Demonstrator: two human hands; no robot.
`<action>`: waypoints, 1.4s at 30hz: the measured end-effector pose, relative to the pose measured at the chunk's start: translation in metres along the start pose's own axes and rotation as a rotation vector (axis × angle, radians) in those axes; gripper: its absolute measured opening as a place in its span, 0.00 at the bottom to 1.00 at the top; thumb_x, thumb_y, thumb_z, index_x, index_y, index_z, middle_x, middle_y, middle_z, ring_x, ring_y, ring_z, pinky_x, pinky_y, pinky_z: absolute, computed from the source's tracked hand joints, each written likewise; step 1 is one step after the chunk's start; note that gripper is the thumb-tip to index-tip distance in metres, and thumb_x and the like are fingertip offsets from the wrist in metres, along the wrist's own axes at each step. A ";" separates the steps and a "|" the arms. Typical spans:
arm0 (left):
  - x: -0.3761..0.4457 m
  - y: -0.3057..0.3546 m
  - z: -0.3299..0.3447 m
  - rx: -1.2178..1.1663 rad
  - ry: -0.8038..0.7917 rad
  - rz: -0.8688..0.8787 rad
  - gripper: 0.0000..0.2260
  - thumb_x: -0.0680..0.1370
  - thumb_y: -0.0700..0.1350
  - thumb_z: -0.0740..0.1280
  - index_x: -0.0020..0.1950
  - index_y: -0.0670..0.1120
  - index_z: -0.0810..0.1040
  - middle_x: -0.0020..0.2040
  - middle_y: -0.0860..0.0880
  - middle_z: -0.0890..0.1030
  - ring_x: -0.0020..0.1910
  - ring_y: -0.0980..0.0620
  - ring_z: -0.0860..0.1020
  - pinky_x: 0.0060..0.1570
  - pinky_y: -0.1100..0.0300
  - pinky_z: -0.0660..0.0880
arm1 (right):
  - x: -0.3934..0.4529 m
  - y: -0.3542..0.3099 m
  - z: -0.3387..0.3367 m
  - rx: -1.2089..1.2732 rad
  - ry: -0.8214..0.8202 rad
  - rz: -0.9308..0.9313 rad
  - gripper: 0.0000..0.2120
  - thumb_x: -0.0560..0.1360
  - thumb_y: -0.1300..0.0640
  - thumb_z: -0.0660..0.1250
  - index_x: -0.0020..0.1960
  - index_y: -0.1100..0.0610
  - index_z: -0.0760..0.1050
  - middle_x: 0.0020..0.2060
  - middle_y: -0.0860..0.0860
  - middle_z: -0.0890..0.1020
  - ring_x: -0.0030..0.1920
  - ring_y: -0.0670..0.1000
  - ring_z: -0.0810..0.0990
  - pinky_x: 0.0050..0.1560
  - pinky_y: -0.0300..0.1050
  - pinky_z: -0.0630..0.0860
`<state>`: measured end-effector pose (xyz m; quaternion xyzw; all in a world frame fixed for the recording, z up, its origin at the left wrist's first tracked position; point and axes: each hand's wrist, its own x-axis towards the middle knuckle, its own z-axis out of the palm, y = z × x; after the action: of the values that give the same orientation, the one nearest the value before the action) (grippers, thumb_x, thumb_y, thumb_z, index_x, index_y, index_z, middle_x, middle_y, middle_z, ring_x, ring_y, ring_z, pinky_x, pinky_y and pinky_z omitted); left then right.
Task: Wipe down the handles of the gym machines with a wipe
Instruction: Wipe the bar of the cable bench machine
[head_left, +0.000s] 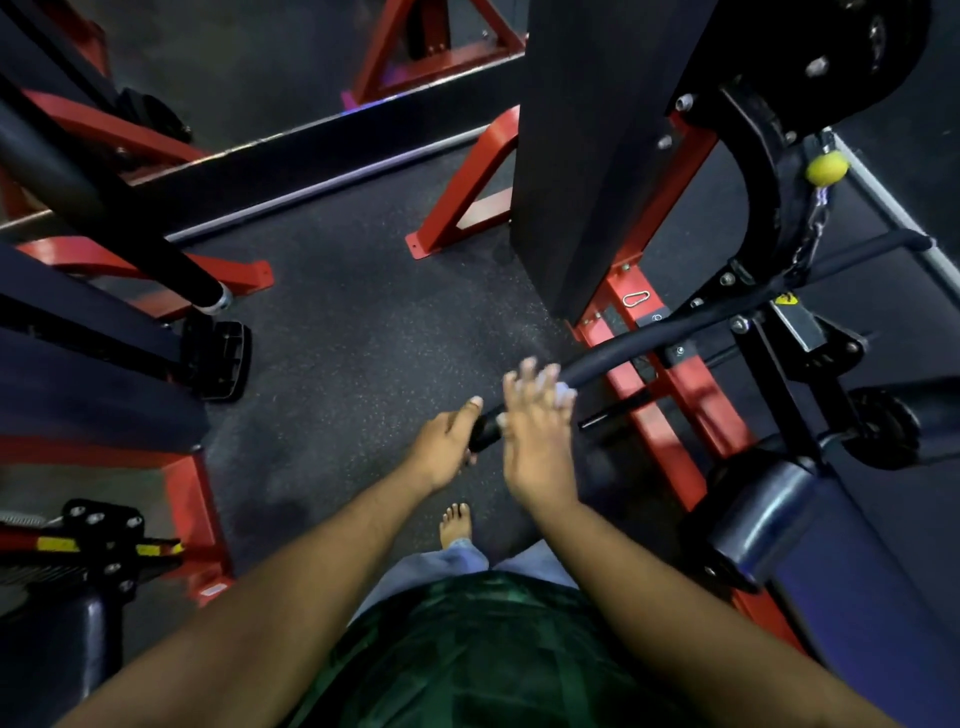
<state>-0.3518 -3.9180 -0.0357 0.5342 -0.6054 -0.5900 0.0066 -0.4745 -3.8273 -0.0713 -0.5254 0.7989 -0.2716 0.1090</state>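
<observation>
Handle bar (618, 353), black, round and rubbery, is seen near the middle, running from its near left tip up to the far right, where it is joined to the red and black machine (675, 395). Its near tip is gripped by the left hand (447, 447). Just beyond, a small white wipe (563, 389) is pressed onto the bar under the right hand (535, 436), fingers spread fairly flat. Most unwiped bar probably lies far right of it. A speckled dark floor (363, 338) is seen below.
</observation>
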 end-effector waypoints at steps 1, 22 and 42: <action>0.000 -0.001 0.000 -0.042 -0.011 -0.021 0.29 0.85 0.62 0.53 0.42 0.42 0.81 0.30 0.45 0.78 0.27 0.52 0.74 0.32 0.59 0.69 | -0.007 0.001 0.000 -0.090 -0.061 -0.176 0.26 0.82 0.53 0.56 0.79 0.58 0.62 0.80 0.57 0.60 0.82 0.55 0.45 0.79 0.60 0.43; -0.013 0.007 0.000 -0.130 -0.120 -0.109 0.32 0.85 0.64 0.46 0.56 0.42 0.80 0.32 0.46 0.77 0.25 0.54 0.70 0.26 0.63 0.65 | 0.052 0.058 -0.072 -0.338 -0.041 -0.107 0.18 0.83 0.49 0.55 0.65 0.52 0.79 0.62 0.48 0.81 0.73 0.52 0.71 0.78 0.68 0.48; -0.017 0.006 0.013 -0.062 0.067 -0.080 0.23 0.84 0.66 0.52 0.60 0.49 0.73 0.46 0.46 0.81 0.37 0.48 0.82 0.33 0.57 0.75 | 0.082 0.009 -0.082 -0.620 -0.618 -0.175 0.18 0.82 0.48 0.53 0.53 0.52 0.81 0.50 0.53 0.85 0.56 0.57 0.82 0.74 0.66 0.57</action>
<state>-0.3567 -3.8992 -0.0251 0.5768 -0.5644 -0.5902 0.0198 -0.5539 -3.8724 0.0007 -0.6554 0.7250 0.1425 0.1565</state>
